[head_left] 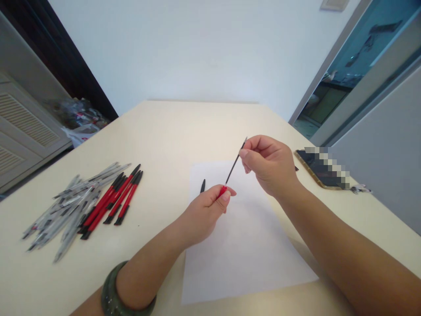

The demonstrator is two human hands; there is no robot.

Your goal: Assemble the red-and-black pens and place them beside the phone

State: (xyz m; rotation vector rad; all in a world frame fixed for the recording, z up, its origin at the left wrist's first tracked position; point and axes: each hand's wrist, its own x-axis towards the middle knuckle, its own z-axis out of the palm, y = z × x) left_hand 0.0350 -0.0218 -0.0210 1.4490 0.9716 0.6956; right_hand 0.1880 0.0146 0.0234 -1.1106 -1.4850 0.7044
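Note:
My left hand [208, 213] is closed around a red pen barrel [221, 192], of which only the upper end shows between the fingers. Out of that end rises a thin dark ink refill [234, 166], tilted up to the right. My right hand [268, 162] pinches the refill near its top tip between thumb and forefinger. Whether the refill's lower end sits inside the barrel is hidden. A small black pen part [203, 185] shows just behind my left hand. Both hands are above a white sheet of paper [243, 259].
On the left of the table [158, 272] lie several red and black pens [107, 204] beside a pile of clear pens [70, 210]. A phone [320, 169] with a gold edge lies at the right, a small charm [360, 189] attached. A white wall stands behind.

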